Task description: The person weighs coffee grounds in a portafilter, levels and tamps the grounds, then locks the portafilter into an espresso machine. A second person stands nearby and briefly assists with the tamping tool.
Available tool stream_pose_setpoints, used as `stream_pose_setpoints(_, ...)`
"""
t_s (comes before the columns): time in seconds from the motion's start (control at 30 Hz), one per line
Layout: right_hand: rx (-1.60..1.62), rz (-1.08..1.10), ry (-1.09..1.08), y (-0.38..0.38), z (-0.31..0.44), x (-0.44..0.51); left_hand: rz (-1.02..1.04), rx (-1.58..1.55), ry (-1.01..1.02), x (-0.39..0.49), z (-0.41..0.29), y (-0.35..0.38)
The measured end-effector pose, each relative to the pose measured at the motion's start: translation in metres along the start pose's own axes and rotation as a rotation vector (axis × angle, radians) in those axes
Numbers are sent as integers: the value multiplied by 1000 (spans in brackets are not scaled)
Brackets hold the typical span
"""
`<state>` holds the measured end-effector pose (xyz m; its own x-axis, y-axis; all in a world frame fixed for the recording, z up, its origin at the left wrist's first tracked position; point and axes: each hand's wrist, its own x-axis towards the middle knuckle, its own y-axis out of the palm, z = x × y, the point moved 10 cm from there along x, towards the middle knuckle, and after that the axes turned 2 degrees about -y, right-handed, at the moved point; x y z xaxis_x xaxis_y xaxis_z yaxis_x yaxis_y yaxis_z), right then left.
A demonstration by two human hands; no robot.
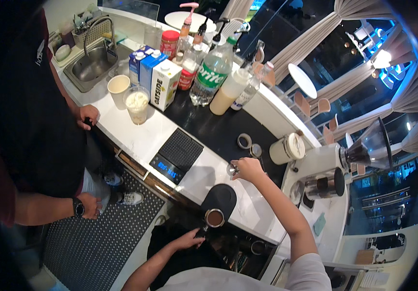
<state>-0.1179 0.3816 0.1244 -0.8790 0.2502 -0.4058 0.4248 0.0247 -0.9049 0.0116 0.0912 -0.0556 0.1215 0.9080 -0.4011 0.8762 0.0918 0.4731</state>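
My left hand (189,240) grips the dark handle of a portafilter (206,226). Its basket is filled with brown coffee grounds (215,218) and faces up. The basket sits at the front end of a black tamping mat (220,199); whether it touches the mat is hard to tell. Over the white counter, my right hand (248,169) has its fingers around a small shiny metal tool (233,169), partly hidden and too small to name. Just beyond that hand lie a metal ring (244,141) and a round metal piece (256,150) on a black mat.
A lit digital scale (177,155) lies left of my right hand. Cups (137,103), cartons (165,87) and bottles (210,74) stand farther back. A lidded jar (287,148) and a coffee grinder (323,163) are at right. Another person (45,127) stands at left beside the sink (89,69).
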Motion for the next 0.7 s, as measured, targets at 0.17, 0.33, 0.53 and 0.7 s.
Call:
stream_pose_setpoints(0.17, 106, -132, -176, -22, 64, -71, 24, -40, 71, 0, -3, 1)
stream_pose_setpoints(0.33, 31, 5, -300, -12, 109, -112, 35, -15, 51, 5, -1, 0)
stream_pose_setpoints(0.53, -136, -79, -507, -3, 155, -137, 38, -68, 68, 1, -8, 1)
stream_pose_setpoints(0.7, 52, 12, -389, 5, 148, -133, 41, -72, 78, 5, 0, -1)
